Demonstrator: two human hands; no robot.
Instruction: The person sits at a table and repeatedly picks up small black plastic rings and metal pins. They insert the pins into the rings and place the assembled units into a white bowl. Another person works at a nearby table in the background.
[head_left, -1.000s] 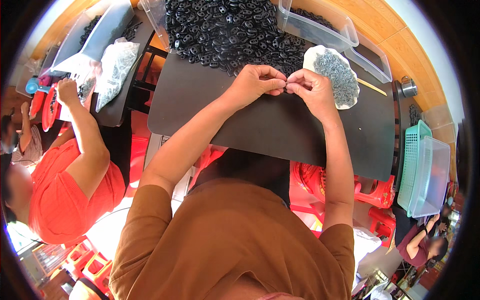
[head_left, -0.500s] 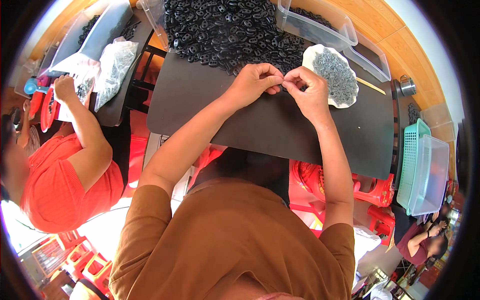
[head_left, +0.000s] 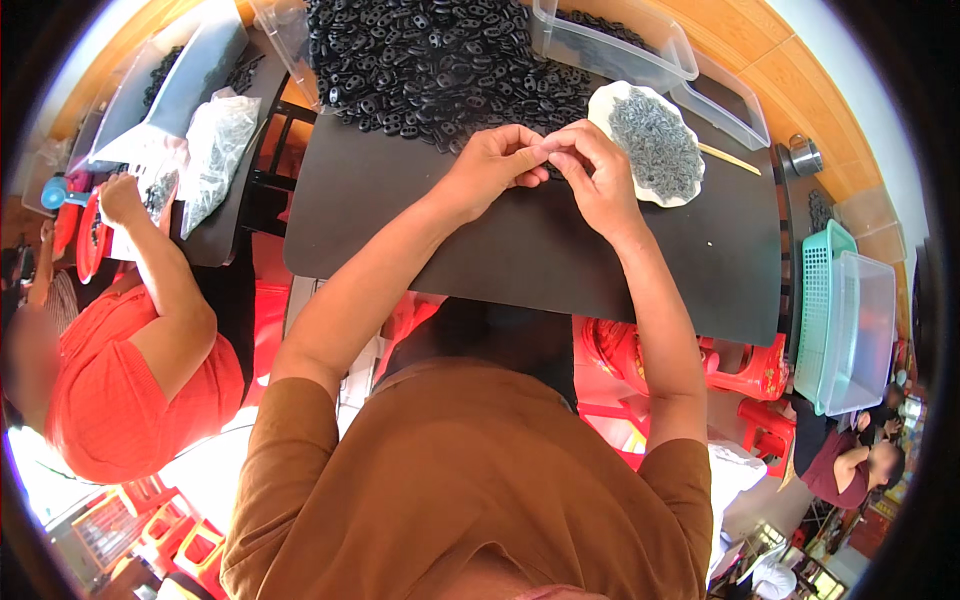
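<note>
My left hand (head_left: pixel 495 160) and my right hand (head_left: pixel 592 170) meet fingertip to fingertip over the black table (head_left: pixel 520 260). Between the fingertips they pinch a small part, too tiny and hidden to name. Just beyond the hands lies a big heap of small black ring-shaped parts (head_left: pixel 440 60). To the right of my right hand sits a white plate (head_left: pixel 600 105) filled with small grey pieces.
Clear plastic bins (head_left: pixel 640 55) stand at the back right. A thin wooden stick (head_left: pixel 728 158) lies beside the plate. A green basket and clear tub (head_left: pixel 845 320) stand at the right. On the left, a person in red (head_left: pixel 130 360) works at another table with bags of parts.
Both hands stay joined at the fingertips and have shifted slightly toward the heap. The person in red has moved an arm a little.
</note>
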